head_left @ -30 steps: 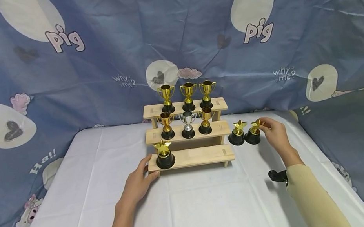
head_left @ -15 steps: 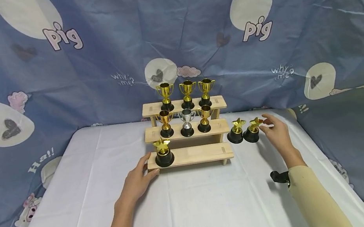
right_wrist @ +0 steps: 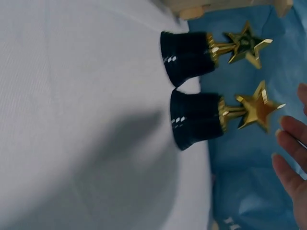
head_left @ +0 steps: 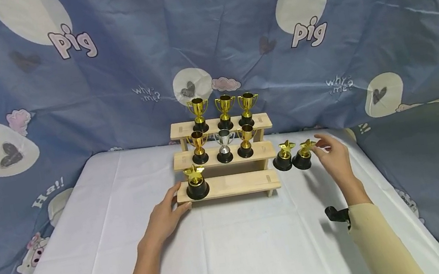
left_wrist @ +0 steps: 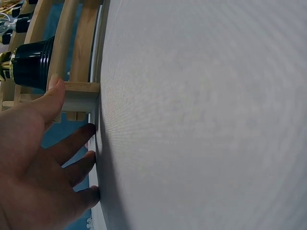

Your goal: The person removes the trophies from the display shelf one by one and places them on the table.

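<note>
- My right hand (head_left: 335, 157): fingers relaxed, off the outer star trophy (head_left: 302, 161) they were touching a second ago.
- So it stands unaided on the table (head_left: 241, 248), just left of them.
- My left hand (head_left: 162, 220) grips the wooden stand (head_left: 241, 183).

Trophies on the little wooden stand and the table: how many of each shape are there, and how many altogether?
Two-handled cup trophies: 6
Star-topped trophies: 3
Total: 9
</note>
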Demonstrator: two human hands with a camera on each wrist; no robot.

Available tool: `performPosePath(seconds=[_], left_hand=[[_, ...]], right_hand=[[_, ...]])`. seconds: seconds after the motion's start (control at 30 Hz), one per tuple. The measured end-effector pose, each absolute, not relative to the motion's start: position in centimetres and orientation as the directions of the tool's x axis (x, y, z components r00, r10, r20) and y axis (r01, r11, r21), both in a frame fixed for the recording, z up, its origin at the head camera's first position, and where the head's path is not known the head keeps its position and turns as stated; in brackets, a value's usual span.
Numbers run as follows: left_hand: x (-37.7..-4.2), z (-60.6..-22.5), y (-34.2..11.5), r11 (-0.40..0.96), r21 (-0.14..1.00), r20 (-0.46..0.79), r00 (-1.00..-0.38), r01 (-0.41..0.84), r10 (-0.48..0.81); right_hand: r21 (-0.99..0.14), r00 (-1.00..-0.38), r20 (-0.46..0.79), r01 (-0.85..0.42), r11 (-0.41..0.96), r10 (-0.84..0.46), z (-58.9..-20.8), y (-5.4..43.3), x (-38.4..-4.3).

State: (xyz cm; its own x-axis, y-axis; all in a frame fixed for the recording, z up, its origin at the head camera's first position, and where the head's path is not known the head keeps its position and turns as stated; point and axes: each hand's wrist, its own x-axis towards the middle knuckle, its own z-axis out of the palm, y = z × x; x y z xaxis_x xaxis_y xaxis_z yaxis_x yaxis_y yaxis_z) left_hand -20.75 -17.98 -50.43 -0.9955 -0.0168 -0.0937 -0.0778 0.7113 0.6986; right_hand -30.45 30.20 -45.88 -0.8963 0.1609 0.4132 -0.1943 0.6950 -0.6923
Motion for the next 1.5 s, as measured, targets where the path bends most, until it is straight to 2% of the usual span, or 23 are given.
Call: performPosePath(seconds=[0.37, 0.83, 1.13, 1.5], left_hand=[[-20.8, -50.2, -18.0, 0.711, 0.7, -0.087, -0.996, -0.066, -0.007], [-20.8, -50.4, -18.0, 0.715, 0.694, -0.1, -0.995, -0.084, -0.02], [-20.8, -50.5, -18.0, 0.716, 0.694, -0.092, -0.996, -0.074, -0.014], [-20.8, -50.6, -18.0, 0.72, 0.69, -0.085, -0.996, -0.068, -0.013]], right_hand=[[-0.673, -0.875, 0.479, -0.317, 0.668, 0.068, -44.1, 27.9, -29.5], [-0.68, -0.899, 0.433, -0.373, 0.631, -0.064, -44.2, 24.8, -28.0], [-0.67, -0.878, 0.453, -0.448, 0.592, -0.152, -44.3, 22.6, -27.3], [-0.688, -0.882, 0.423, -0.46, 0.561, -0.205, -44.6, 20.5, -26.9]])
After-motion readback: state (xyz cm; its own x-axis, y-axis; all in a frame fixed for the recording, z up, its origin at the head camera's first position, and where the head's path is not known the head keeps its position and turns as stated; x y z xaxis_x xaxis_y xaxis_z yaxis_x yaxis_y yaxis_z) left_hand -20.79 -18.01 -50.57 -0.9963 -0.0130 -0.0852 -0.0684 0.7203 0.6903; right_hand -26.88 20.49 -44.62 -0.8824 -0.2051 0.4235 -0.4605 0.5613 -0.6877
